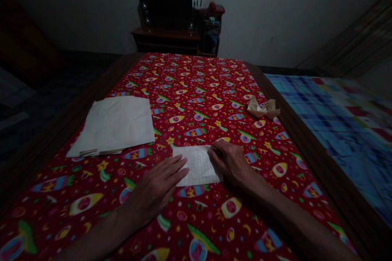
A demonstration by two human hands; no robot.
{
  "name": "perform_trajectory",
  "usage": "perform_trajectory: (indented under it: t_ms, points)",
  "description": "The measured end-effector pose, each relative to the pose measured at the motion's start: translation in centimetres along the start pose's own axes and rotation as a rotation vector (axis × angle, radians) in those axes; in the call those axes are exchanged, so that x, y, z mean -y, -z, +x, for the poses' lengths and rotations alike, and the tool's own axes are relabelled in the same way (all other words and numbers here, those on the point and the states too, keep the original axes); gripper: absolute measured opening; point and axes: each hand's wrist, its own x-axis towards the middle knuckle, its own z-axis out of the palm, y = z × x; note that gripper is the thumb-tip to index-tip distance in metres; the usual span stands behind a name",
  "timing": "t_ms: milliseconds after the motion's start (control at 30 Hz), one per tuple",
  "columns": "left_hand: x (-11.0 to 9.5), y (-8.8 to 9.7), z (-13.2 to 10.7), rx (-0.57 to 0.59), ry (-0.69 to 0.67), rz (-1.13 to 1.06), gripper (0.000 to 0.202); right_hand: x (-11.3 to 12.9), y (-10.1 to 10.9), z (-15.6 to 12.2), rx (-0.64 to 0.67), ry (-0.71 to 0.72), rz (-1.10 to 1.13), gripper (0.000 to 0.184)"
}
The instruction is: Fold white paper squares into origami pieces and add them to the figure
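Note:
A small folded white paper (197,166) lies on the red patterned tablecloth (196,89) in front of me. My left hand (157,185) rests flat with its fingers stretched out, the fingertips on the paper's left edge. My right hand (231,163) lies on the paper's right side, fingers curled and pressing at its upper right edge.
A stack of white sheets (114,124) lies to the left. A folded tan paper figure (263,109) sits at the right near the wooden table edge (294,130). A blue checkered surface (337,118) lies to the right. A dark shelf with a screen (171,20) stands at the back wall.

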Motion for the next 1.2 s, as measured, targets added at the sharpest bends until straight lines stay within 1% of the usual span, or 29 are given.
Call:
perform_trajectory:
  t_ms: [200,333,567,767,867,967,1067,1133,1167,1200]
  points:
    - [0.0,0.1,0.0,-0.013,0.006,-0.019,0.043,-0.3,-0.3,0.1,-0.015,0.002,-0.017,0.019]
    - [-0.2,0.2,0.3,-0.019,0.013,0.004,0.038,-0.4,-0.4,0.1,-0.026,0.027,-0.024,0.02]
    - [-0.6,0.2,0.6,0.044,0.001,0.113,0.04,-0.4,-0.3,0.1,-0.019,0.036,-0.021,0.02]
    - [-1.7,-0.1,1.6,0.081,-0.009,0.18,0.04,-0.2,-0.2,0.2,-0.007,0.031,-0.005,0.02]
    - [-2.3,-0.3,2.5,0.111,0.006,0.157,0.043,0.1,0.0,0.2,-0.017,0.025,0.003,0.021]
    - [-2.8,-0.4,3.2,0.153,-0.031,0.096,0.047,0.0,0.0,0.3,-0.015,0.031,0.015,0.022]
    - [-2.9,-0.4,3.4,0.169,-0.06,0.03,0.048,-0.4,-0.2,0.3,-0.01,0.041,0.018,0.02]
    - [-2.8,-0.5,3.3,0.164,-0.06,0.003,0.049,-0.5,-0.2,0.2,-0.048,0.054,-0.007,0.015]
    - [-2.8,-0.5,3.2,0.164,-0.057,-0.004,0.05,-0.4,-0.2,0.0,-0.096,0.063,-0.041,0.014]
    - [-2.8,-0.5,3.1,0.165,-0.054,-0.009,0.049,0.0,-0.2,-0.3,-0.156,0.076,-0.088,0.02]
